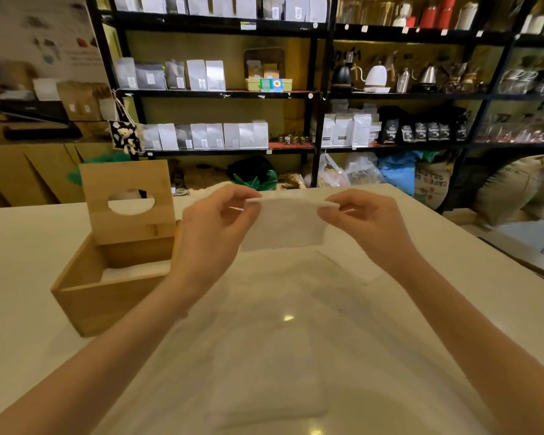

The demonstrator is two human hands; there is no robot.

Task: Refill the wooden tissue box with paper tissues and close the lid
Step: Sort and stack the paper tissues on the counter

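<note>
- Wooden tissue box (pixel 107 287) stands on the white tabletop (pixel 19 246), to the left of both hands. Its open top faces up, which leaves the cavity free for loading.
- Lid (pixel 128 199) is swung up and stands near upright at the far edge of the box. The oval dispensing slot in it faces the wearer. Judged reason: propped back so that neither hand need hold it during filling.
- White material is visible low inside the box, at the far side of the floor; it looks like tissues already placed. The cavity appears far from full.
- Paper tissue (pixel 285 224) is held in the air above the tabletop, to the right of the box and apart from it.
- Left hand (pixel 214 227): grip is a pinch, thumb and fingertips pressed on the tissue's upper left corner.
- Right hand (pixel 365 224): grip is likewise a pinch, on the upper right corner.
- The two pinches pull the top edge taut, and the sheet hangs flat below. Judged purpose: to spread or square it before it goes in.
- A thin clear plastic sheet (pixel 296 309) lies on the tabletop under the forearms, with a pale flat stack (pixel 264 400) showing near the wearer; probably the tissue supply, though blurred.
- Task assessment: filling is in hand; the lid is not yet closed.
</note>
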